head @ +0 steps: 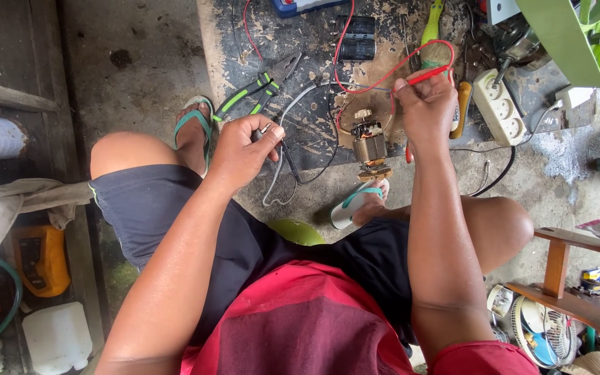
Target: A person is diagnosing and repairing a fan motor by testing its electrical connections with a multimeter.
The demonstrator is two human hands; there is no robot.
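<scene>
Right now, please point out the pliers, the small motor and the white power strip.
pliers [258, 89], head view, on the green handles.
small motor [370, 147], head view, on its metal core.
white power strip [499, 107], head view, on its top face.

Rough concrete floor [140, 55] w/ wooden shelf [571, 278] (daylight).

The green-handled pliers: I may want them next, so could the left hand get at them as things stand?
Probably yes: the pliers lie uncovered on the mat just beyond the left hand, though it already pinches a black probe.
</scene>
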